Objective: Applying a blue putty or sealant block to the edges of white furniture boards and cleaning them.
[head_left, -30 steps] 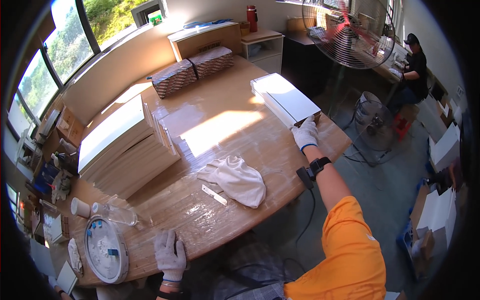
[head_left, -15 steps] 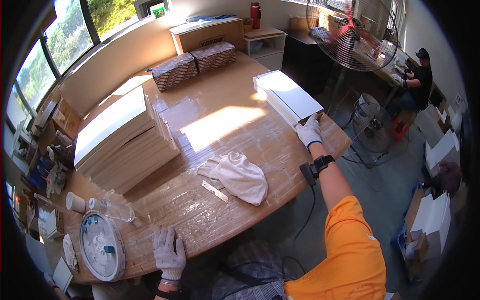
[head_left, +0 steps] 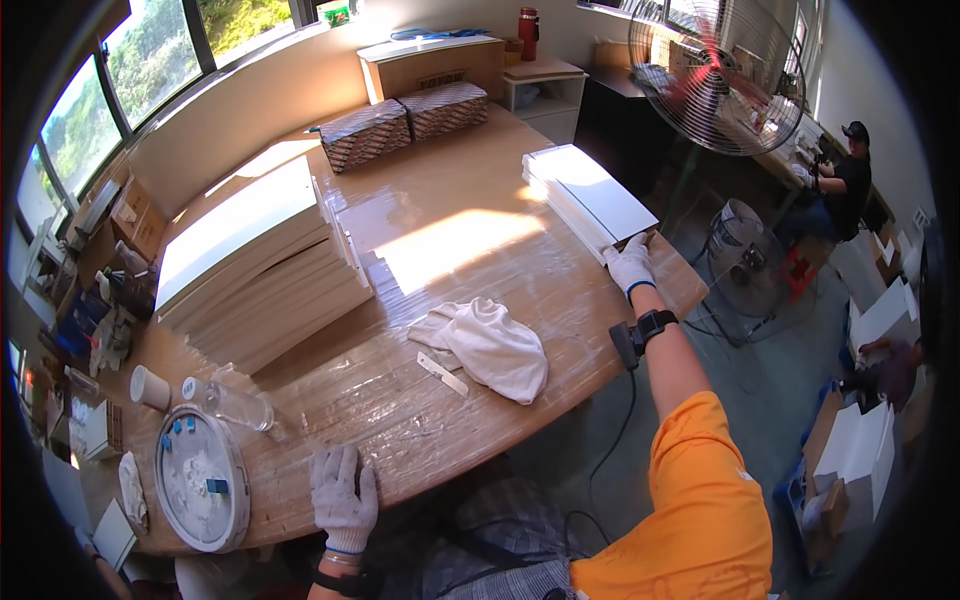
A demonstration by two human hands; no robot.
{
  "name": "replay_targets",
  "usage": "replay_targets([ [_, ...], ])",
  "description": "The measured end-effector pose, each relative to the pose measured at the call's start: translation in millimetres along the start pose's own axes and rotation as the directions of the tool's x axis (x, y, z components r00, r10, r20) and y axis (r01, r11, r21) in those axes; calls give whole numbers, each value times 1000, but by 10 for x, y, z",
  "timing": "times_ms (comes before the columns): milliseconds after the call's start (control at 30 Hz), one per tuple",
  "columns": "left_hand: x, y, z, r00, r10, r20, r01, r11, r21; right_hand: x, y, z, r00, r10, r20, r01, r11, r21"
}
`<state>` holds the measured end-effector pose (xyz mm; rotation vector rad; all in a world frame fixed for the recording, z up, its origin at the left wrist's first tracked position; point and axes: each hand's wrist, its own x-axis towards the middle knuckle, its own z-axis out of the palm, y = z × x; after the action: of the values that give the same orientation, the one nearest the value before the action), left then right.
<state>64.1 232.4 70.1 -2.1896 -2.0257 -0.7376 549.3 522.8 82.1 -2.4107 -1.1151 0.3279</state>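
My left hand (head_left: 344, 494), in a white knitted glove, rests at the table's near edge with its fingers spread and nothing in them. At the right side of the table lies a stack of white boards (head_left: 590, 195). My gloved right hand (head_left: 630, 266) is at its near end, fingers and thumb closed about the end of the top board. Part of that grip is hidden by the hand itself. A crumpled white cloth (head_left: 490, 350) lies between my hands, with a flat pale blade-like strip (head_left: 442, 373) beside it.
A taller pile of boards (head_left: 265, 270) stands at the left. A round lid (head_left: 203, 500) with blue bits, a clear bottle (head_left: 235, 404) and a white cup (head_left: 150, 387) sit near left. Patterned wrapped blocks (head_left: 405, 125) lie at the back. A large fan (head_left: 712, 75) and a seated co-worker (head_left: 848, 185) are beyond.
The whole view has shifted slightly, so the table's things appear a little farther right. Both hands keep their places, the right one still at the stack's near end.
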Motion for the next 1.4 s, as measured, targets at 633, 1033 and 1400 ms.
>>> replay_targets([
  [633, 81, -57, -17, 999, 38, -22, -40, 996, -75, -1320, -1223, -118, 475, -830, -293, 864, 502, -22],
  [1033, -48, -98, -70, 997, 8, -78, -20, 988, -152, -2902, -3732, -367, 274, -814, 513, 950, 147, -275],
  [1400, -74, -186, -47, 996, 31, -87, -44, 987, -157, -2509, -3422, 71, -128, -971, 200, 963, -170, -211],
])
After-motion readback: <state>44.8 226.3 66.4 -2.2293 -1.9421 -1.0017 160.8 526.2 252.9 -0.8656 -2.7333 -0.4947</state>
